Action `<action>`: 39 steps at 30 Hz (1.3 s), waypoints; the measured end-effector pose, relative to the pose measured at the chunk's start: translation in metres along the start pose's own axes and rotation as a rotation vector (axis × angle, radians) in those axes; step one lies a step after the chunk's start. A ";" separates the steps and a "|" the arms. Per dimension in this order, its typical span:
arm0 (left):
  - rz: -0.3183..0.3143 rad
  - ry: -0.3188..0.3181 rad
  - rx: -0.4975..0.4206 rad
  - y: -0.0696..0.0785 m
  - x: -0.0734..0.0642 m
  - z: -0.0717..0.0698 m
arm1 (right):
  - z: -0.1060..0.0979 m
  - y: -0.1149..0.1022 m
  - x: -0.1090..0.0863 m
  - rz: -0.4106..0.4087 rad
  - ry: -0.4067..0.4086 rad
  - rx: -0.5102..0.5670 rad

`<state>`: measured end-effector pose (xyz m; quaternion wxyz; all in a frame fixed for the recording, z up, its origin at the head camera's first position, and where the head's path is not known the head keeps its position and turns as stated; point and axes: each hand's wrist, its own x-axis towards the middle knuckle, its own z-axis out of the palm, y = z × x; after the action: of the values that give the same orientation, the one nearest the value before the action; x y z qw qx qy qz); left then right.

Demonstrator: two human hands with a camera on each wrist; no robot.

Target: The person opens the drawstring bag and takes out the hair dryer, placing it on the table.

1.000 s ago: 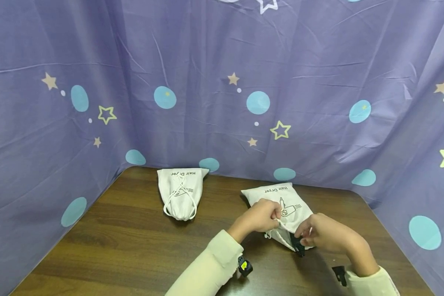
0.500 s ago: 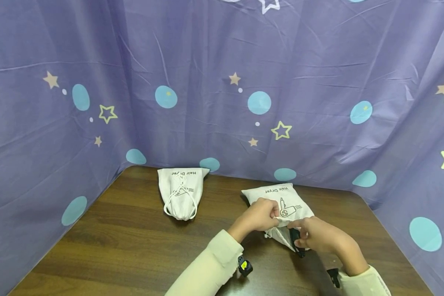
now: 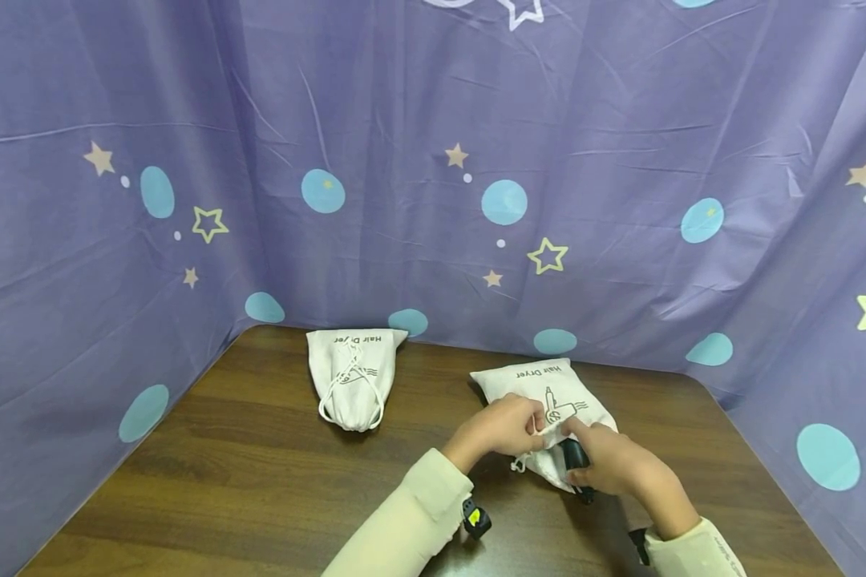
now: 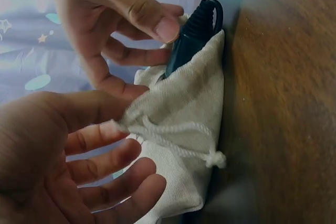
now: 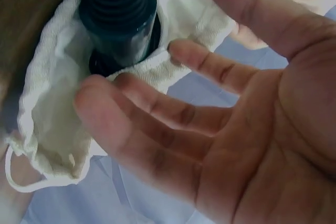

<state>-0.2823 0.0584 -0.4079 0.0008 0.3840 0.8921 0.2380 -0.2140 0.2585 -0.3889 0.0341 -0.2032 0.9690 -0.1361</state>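
Note:
A white drawstring bag point(image 3: 530, 378) printed "Hair Dryer" lies at the right of the table. From its mouth sticks the dark green handle of a hair dryer point(image 4: 190, 48), with a ribbed cord sleeve and a loop at the end; the rest is hidden inside. My left hand point(image 3: 508, 425) pinches the bag's rim by the drawstring point(image 4: 178, 128) with thumb and forefinger, the other fingers loose. Beside the handle is my right hand point(image 3: 613, 458), its fingers loosely extended and touching the cloth rim. In the right wrist view its thumb stands apart from the handle.
A second white drawstring bag point(image 3: 354, 373), cinched at its mouth, lies at the left back of the brown wooden table point(image 3: 260, 473). A purple curtain point(image 3: 404, 160) with stars and blue dots hangs behind and at both sides.
My right hand has moved left and along the bag's rim, closer to the left hand. More of the hair dryer's handle shows at the bag mouth. The left hand stays nearly in place.

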 end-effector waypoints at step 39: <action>-0.331 0.139 0.164 -0.046 -0.005 -0.007 | -0.002 0.024 0.007 0.159 0.251 -0.004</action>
<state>-0.3118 0.0251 -0.4222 -0.0531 0.2136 0.9573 0.1874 -0.2302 0.2770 -0.3934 -0.0770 -0.1074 0.9790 -0.1552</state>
